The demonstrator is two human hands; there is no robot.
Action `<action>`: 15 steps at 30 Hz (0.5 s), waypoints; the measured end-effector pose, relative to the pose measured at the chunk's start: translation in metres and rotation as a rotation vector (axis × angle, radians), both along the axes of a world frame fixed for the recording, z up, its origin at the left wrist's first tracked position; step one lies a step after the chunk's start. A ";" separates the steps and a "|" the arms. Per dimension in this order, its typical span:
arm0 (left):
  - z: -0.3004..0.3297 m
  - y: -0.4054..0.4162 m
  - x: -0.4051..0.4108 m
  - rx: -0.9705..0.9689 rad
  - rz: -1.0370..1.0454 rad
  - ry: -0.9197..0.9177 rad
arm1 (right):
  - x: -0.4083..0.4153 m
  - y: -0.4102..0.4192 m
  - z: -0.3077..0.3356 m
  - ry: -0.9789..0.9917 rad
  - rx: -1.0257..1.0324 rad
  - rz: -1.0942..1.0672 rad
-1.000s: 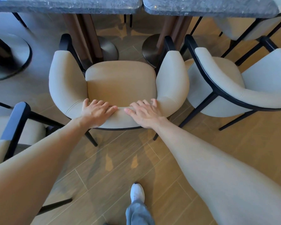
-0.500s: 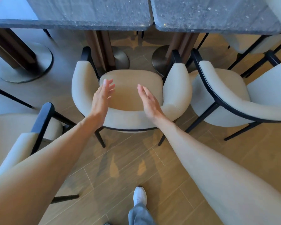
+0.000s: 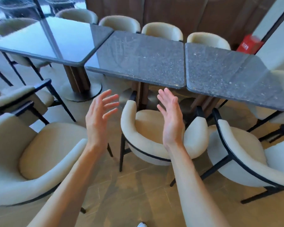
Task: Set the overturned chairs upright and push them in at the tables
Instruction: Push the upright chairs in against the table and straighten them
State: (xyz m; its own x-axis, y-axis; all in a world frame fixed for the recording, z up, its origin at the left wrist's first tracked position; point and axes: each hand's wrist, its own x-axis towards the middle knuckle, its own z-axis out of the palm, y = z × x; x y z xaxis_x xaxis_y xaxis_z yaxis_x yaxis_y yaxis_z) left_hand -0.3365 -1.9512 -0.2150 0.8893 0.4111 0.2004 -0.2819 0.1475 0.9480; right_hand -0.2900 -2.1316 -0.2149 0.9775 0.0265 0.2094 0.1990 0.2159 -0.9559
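Observation:
A cream upholstered chair [image 3: 146, 128] with black legs stands upright in front of me, its seat tucked partly under the dark speckled table [image 3: 143, 59]. My left hand [image 3: 100, 115] hovers open in the air to the chair's left, fingers spread. My right hand [image 3: 170, 117] is raised open above the chair's seat and backrest, touching nothing. A second upright cream chair [image 3: 246, 158] stands close on the right, and a third [image 3: 23, 154] on the left.
A second speckled table [image 3: 236, 76] adjoins on the right and a glossy one [image 3: 44, 41] on the left. Several cream chairs line the far side. Round pedestal bases [image 3: 80, 90] sit under the tables. A red box [image 3: 249, 44] stands by the wall.
Both hands have lifted off the chair's backrest and risen into the air, fingers apart. The view has tilted up, so the tabletops and far chairs now show.

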 end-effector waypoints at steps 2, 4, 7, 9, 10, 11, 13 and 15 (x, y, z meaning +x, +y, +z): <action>0.018 0.026 -0.030 0.049 0.044 -0.041 | -0.022 0.036 0.016 -0.023 -0.030 0.053; 0.034 0.058 -0.060 0.082 0.084 -0.060 | -0.044 0.075 0.030 -0.036 -0.042 0.099; 0.046 0.119 -0.113 0.116 0.151 -0.087 | -0.085 0.138 0.043 -0.052 -0.047 0.162; 0.046 0.162 -0.148 0.140 0.193 -0.098 | -0.112 0.179 0.041 -0.070 -0.057 0.186; 0.046 0.185 -0.166 0.155 0.210 -0.109 | -0.126 0.202 0.042 -0.090 -0.074 0.189; 0.046 0.210 -0.187 0.172 0.219 -0.114 | -0.144 0.227 0.040 -0.104 -0.091 0.192; 0.048 0.251 -0.221 0.214 0.224 -0.093 | -0.177 0.267 0.037 -0.093 -0.093 0.194; 0.051 0.291 -0.255 0.234 0.246 -0.075 | -0.210 0.307 0.034 -0.090 -0.111 0.209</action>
State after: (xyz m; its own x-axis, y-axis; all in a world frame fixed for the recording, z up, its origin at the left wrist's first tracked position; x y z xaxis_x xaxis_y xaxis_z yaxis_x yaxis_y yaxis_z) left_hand -0.5917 -1.6604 -0.1641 0.7486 0.5464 0.3755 -0.3520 -0.1525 0.9235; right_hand -0.4996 -1.8251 -0.1814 0.9258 0.2537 0.2803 0.2467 0.1564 -0.9564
